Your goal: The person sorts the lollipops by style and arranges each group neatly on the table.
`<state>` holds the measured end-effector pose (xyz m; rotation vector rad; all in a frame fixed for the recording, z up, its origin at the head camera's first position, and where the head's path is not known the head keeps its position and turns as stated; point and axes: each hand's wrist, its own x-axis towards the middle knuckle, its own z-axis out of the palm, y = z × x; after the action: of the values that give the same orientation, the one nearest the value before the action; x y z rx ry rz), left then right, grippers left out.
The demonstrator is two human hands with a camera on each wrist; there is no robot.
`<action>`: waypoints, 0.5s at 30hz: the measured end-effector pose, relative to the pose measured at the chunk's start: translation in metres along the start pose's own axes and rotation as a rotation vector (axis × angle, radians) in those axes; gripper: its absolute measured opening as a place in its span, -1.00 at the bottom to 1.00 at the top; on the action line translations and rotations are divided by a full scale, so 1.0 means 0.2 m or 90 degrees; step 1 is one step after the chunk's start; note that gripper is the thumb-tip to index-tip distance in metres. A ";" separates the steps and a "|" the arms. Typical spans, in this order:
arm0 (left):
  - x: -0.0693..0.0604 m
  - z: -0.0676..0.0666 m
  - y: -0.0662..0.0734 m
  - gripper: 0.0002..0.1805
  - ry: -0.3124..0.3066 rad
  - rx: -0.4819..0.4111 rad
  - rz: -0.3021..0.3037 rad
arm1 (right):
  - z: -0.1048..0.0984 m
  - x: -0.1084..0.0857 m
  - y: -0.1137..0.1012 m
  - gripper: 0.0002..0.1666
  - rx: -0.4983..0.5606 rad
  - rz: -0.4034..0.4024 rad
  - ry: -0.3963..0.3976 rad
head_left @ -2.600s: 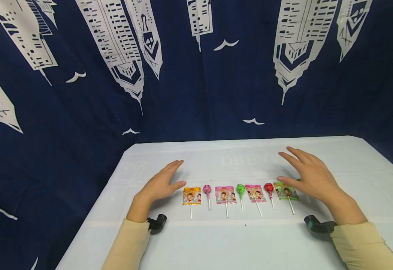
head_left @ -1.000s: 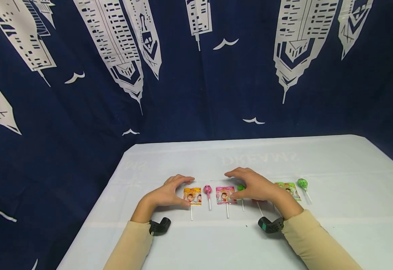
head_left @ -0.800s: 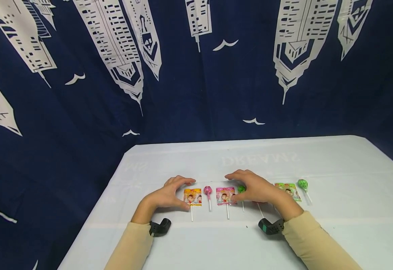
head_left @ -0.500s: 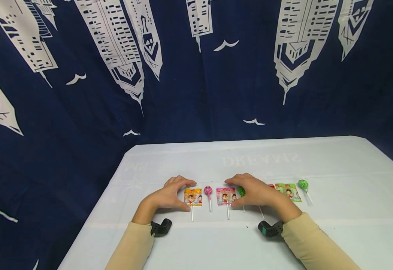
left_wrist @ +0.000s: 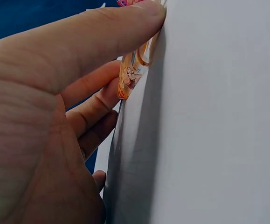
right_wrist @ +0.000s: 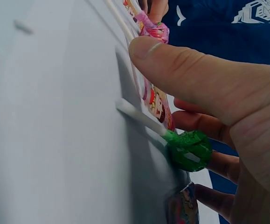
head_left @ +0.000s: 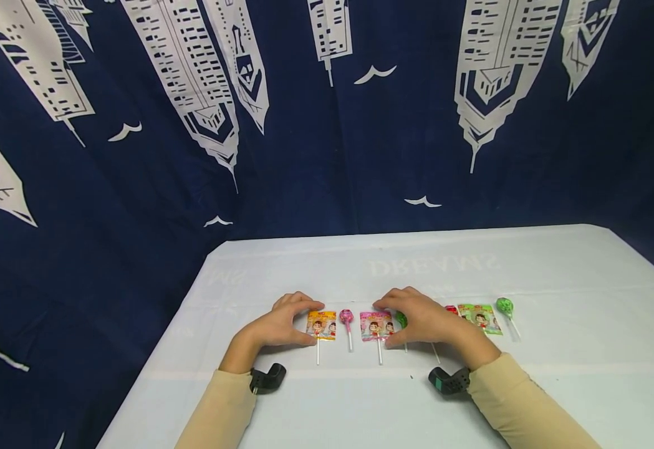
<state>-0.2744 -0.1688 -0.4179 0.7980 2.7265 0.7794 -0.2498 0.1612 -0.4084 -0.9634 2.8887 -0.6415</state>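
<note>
In the head view, my left hand (head_left: 282, 321) holds the flat orange-wrapped lollipop (head_left: 322, 325) between thumb and fingers at its near and far edges. The left wrist view shows the thumb (left_wrist: 93, 39) crossing in front of the orange wrapper (left_wrist: 132, 74). My right hand (head_left: 422, 318) has thumb and fingers curled round the flat pink-wrapped lollipop (head_left: 376, 326) at its right side. Beneath that hand lies a round green lollipop (right_wrist: 190, 150), partly hidden in the head view. A round pink lollipop (head_left: 346, 317) lies between the two flat ones.
Right of my right wrist lie a flat green-wrapped lollipop (head_left: 479, 318) and a round green lollipop (head_left: 504, 306). A red lollipop (head_left: 451, 309) is mostly hidden behind the right hand. A white cloth covers the table (head_left: 360, 405); a dark blue curtain (head_left: 327, 156) hangs behind it.
The right hand has come leftward from the row's right end to the flat pink lollipop. The left hand has closed in on the orange one, which has shifted slightly in the last half second.
</note>
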 end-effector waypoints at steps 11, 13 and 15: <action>0.00 0.00 0.00 -0.28 0.002 -0.001 -0.006 | 0.02 0.00 -0.02 -0.26 -0.027 -0.003 0.017; 0.00 0.00 0.00 -0.29 0.000 0.002 -0.006 | 0.02 0.00 -0.02 -0.27 -0.026 -0.003 0.017; 0.00 0.00 0.00 -0.30 0.000 0.009 -0.004 | 0.02 0.00 -0.01 -0.28 -0.028 -0.002 0.018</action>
<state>-0.2742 -0.1683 -0.4181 0.7909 2.7364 0.7604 -0.2481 0.1575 -0.4108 -0.9723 2.9386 -0.5993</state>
